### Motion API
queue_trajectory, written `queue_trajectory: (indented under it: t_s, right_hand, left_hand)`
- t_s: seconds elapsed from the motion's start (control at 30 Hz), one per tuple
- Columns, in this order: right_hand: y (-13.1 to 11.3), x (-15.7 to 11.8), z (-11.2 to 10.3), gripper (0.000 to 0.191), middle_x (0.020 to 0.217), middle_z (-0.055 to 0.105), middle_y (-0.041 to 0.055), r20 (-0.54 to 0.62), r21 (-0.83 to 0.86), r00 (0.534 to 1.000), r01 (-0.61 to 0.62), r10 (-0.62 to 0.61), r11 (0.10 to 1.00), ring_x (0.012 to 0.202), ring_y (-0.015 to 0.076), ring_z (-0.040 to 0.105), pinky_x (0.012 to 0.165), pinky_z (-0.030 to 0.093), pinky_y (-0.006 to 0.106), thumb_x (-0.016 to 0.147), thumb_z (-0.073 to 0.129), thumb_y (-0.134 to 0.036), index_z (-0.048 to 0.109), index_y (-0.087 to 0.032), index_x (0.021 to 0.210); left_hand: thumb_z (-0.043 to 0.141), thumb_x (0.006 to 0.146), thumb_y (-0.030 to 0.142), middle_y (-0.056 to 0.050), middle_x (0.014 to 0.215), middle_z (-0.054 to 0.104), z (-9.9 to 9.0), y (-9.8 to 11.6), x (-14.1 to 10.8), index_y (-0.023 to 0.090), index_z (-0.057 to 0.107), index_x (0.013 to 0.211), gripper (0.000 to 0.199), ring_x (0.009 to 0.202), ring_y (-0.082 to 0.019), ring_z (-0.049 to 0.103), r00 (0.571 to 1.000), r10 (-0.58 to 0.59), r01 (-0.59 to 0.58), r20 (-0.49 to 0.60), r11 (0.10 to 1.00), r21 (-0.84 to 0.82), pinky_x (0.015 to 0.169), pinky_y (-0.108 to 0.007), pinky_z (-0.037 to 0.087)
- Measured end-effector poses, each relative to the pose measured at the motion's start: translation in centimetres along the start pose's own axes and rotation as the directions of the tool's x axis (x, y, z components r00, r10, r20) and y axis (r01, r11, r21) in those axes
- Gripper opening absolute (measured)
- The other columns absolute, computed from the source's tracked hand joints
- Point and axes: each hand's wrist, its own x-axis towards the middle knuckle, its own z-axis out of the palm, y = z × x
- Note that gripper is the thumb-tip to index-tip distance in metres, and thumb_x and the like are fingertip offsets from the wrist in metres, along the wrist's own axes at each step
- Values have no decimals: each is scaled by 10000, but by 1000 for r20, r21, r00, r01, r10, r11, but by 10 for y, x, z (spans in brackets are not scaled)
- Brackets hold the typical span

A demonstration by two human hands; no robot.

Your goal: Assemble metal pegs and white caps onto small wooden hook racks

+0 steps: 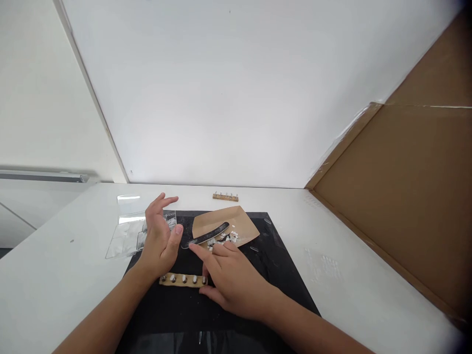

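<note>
A wooden nail tip stand [179,280] lies on the black mat, with several metal pegs in a row and small white nail tips on some. My right hand [232,278] grips its right end between thumb and a finger, while the index finger stretches out toward a curved black nail file [210,233]. The file rests partly on a brown paper tray [245,221] beside white clipped pieces [232,237]. My left hand [161,241] is raised above the stand's left end, fingers apart, holding nothing.
A clear plastic case [123,238] lies open at the left, partly behind my left hand. Another peg stand [225,197] stands at the back. Clear nail tips [324,263] lie on the white table at the right. A cardboard panel [401,196] borders the right side.
</note>
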Motion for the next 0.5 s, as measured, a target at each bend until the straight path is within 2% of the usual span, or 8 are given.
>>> queue_trajectory:
  t_s: [0.1, 0.2, 0.27, 0.4, 0.47, 0.5]
  right_hand:
    - [12, -14, -17, 876, 1203, 758, 96, 60, 51, 998, 6, -9, 999, 1144, 310, 639, 1024, 400, 462, 960, 776, -320, 257, -181, 1652]
    - [22, -28, -27, 883, 1116, 773, 62, 105, 119, 994, -17, 4, 993, 1121, 299, 648, 1024, 388, 448, 931, 801, -271, 279, -198, 1639]
    - [28, -34, -29, 873, 1053, 779, 45, 112, 172, 993, -48, 29, 984, 1121, 294, 649, 1036, 384, 435, 896, 828, -249, 325, -174, 1606]
    - [33, -37, -31, 835, 982, 772, 34, 94, 217, 993, -88, 69, 972, 1067, 288, 656, 1026, 402, 423, 824, 897, -309, 450, -161, 1513]
    - [34, -35, -35, 822, 977, 763, 33, 63, 225, 997, -62, 49, 972, 1022, 278, 660, 991, 421, 416, 798, 916, -399, 505, -184, 1477]
    - [35, -33, -37, 800, 981, 760, 33, 42, 231, 999, -37, 28, 972, 1001, 270, 662, 974, 428, 412, 798, 912, -444, 531, -195, 1456]
  left_hand:
    - [370, 1073, 400, -137, 1352, 600, -8, 5, 3, 233, 533, 1336, 353, 1436, -361, 409, 986, 86, -94, 140, 994, 52, 1171, -618, 315]
    - [384, 1044, 335, -115, 1133, 672, -13, 13, 5, 215, 599, 1177, 280, 1218, -341, 507, 921, 209, -233, 329, 972, 35, 1023, -562, 354]
    - [414, 1019, 311, -107, 1054, 681, -14, 18, 6, 203, 609, 1112, 242, 1134, -333, 522, 875, 265, -295, 405, 955, 12, 943, -527, 343]
    - [459, 1002, 261, -77, 876, 674, -11, 22, 5, 200, 625, 951, 184, 991, -295, 564, 789, 350, -383, 506, 923, -41, 866, -471, 339]
    - [417, 1016, 193, -50, 755, 639, -7, 20, 4, 199, 615, 898, 231, 816, -237, 563, 753, 427, -417, 500, 898, -139, 780, -413, 372]
    - [383, 1026, 168, -34, 705, 617, -6, 19, 2, 197, 613, 903, 263, 723, -208, 539, 753, 462, -420, 468, 885, -198, 720, -379, 378]
